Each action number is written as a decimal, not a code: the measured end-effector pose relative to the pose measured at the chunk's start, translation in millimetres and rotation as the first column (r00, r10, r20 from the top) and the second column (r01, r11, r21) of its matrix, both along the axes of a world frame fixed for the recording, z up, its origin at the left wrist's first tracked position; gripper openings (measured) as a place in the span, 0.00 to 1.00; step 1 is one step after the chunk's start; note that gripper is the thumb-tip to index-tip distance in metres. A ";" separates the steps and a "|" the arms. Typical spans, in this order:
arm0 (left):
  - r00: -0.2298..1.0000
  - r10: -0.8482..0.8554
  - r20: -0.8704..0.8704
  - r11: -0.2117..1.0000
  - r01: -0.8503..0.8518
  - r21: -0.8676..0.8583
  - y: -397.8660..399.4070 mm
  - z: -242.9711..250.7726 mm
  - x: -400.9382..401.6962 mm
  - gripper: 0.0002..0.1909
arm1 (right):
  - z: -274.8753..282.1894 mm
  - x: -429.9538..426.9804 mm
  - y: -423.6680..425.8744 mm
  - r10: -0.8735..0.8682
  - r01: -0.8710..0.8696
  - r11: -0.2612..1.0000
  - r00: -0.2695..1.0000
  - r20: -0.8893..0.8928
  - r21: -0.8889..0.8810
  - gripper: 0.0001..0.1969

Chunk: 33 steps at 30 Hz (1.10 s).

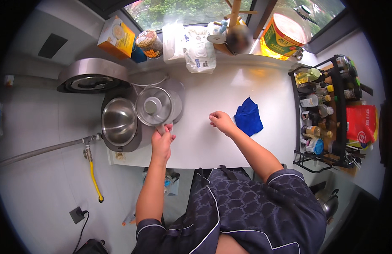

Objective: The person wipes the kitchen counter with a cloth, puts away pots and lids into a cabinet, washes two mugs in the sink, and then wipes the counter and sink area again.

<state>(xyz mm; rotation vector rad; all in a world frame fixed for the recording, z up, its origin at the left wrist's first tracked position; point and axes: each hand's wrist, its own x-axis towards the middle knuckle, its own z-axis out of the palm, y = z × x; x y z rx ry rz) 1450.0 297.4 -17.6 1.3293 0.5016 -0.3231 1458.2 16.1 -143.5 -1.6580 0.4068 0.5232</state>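
Note:
My left hand [162, 143] is closed around the handle of a clear jug [154, 106] with a round knob-like part in its middle. The jug is over the left part of the white countertop [199, 139]. Just left of it, a shiny steel bowl [119, 121] sits in a dark grey appliance, whose thick metallic lid [91, 76] is raised behind. My right hand [222, 122] is over the middle of the counter with its fingers curled in, and I see nothing in them. Close to its right lies a crumpled blue cloth [248, 117].
Along the windowsill stand an orange-and-white box [116, 37], a patterned canister [149, 43], wipe packs [199, 50], a wooden mug stand [236, 16] and a large oil bottle [283, 36]. A black rack [339, 111] of bottles borders the right side. A gas pipe [53, 150] runs at left.

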 end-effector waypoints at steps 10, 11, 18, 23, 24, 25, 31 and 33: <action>0.999 -0.035 -0.024 0.998 0.034 -0.050 1.6 -35.7 60.3 0.15 | 25.2 -57.9 -69.5 -0.212 0.211 0.977 0.977 0.007 0.028 0.19; 0.999 -0.043 -0.029 0.998 0.041 -0.049 5.1 -35.0 64.6 0.15 | 26.1 -61.1 -71.9 -0.219 0.219 0.975 0.976 0.002 0.028 0.19; 0.975 -0.177 -0.132 0.984 0.176 -0.019 11.2 -17.1 96.2 0.09 | 23.9 -71.9 -73.0 -0.286 0.287 0.957 0.958 -0.019 0.039 0.19; 0.985 -0.157 -0.075 0.986 0.161 0.048 2.6 -19.4 86.6 0.13 | 17.8 -78.7 -71.7 -0.169 0.289 0.883 0.931 0.324 -0.370 0.19; 0.996 -0.090 -0.002 0.990 0.090 0.108 -4.6 -17.9 78.3 0.18 | 16.8 -81.8 -76.8 -0.061 0.353 0.797 0.855 0.516 -0.491 0.23; 1.000 0.006 0.019 0.952 -0.011 0.306 -10.5 -24.7 69.4 0.23 | 16.5 -82.2 -82.2 0.050 0.367 0.680 0.841 0.539 -0.635 0.32; 0.928 -0.349 0.127 0.732 0.185 0.656 -32.8 -83.3 -52.8 0.33 | -17.8 -113.1 -95.1 0.433 -0.024 0.547 0.863 0.258 -0.837 0.42; 0.915 -0.404 -0.004 0.705 0.314 0.636 -57.1 -78.1 -92.7 0.32 | -30.2 -120.4 -75.3 0.561 -0.064 0.617 0.735 0.381 -0.785 0.38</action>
